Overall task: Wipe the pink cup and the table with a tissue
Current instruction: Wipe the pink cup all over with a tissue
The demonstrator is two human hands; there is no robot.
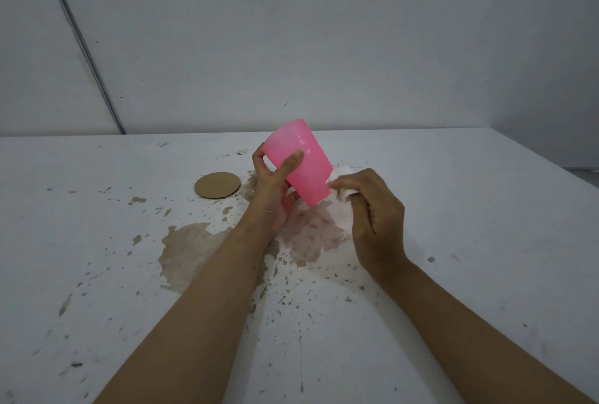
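Above the stained table (486, 209), left hand (272, 196) grips the tilted pink cup (299, 160); right hand (376, 209) pinches a tissue (342, 173) against it.

I see a round cardboard disc (217, 185) lying flat just left of the left hand (272, 190), not touching it. A large brown stain (184, 251) spreads nearer to me than the disc, beside the left wrist. A fainter brownish smear (311, 235) lies between the left hand and the right hand (376, 219). Dark specks (282, 300) are scattered on my side of both hands. Beyond the hands rises a plain grey wall (324, 47), and far to their left a dark seam (84, 47) runs slantwise across it.
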